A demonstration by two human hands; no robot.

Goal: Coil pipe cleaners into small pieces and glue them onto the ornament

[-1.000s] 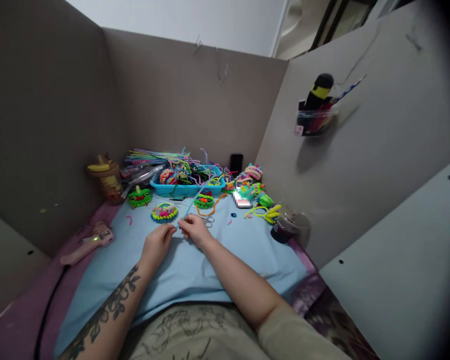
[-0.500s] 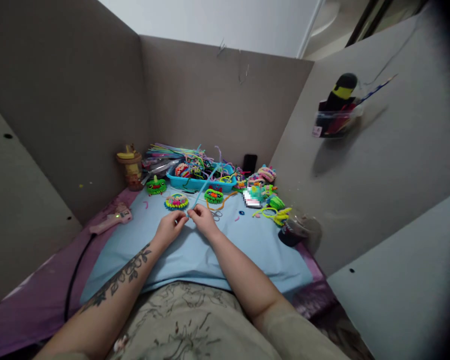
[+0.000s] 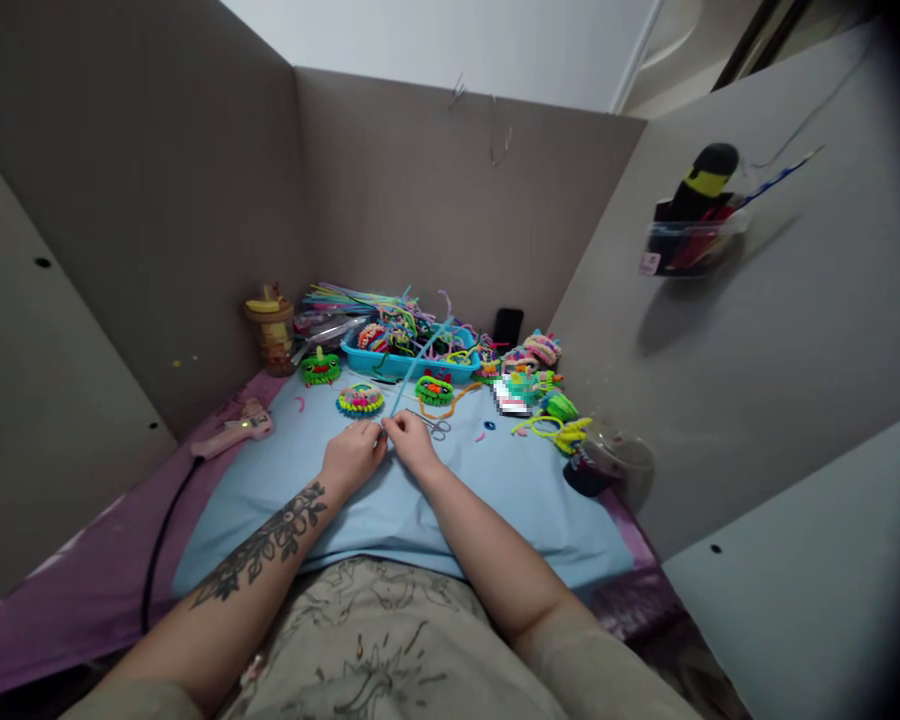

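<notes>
My left hand (image 3: 354,455) and my right hand (image 3: 412,442) meet over the light blue cloth (image 3: 495,490), fingertips pinched together on the near end of a light blue pipe cleaner (image 3: 414,368). The pipe cleaner runs up and away toward the blue tray (image 3: 397,368) of coloured pipe cleaners. A round multicoloured pipe-cleaner piece (image 3: 359,401) lies just beyond my left hand. Small scissors (image 3: 436,427) lie beside my right hand.
Green pipe-cleaner figures (image 3: 320,367) and other finished pieces (image 3: 540,350) ring the tray. A pink glue gun (image 3: 232,432) with a black cord lies left. A yellow-lidded cup (image 3: 273,327) stands at the back left, a dark jar (image 3: 596,468) right. Cardboard walls enclose the space.
The camera view has swung left and tilted, so the scene shifted right in frame. Both hands stay pinched on the blue pipe cleaner, with the fingers drawn closer together.
</notes>
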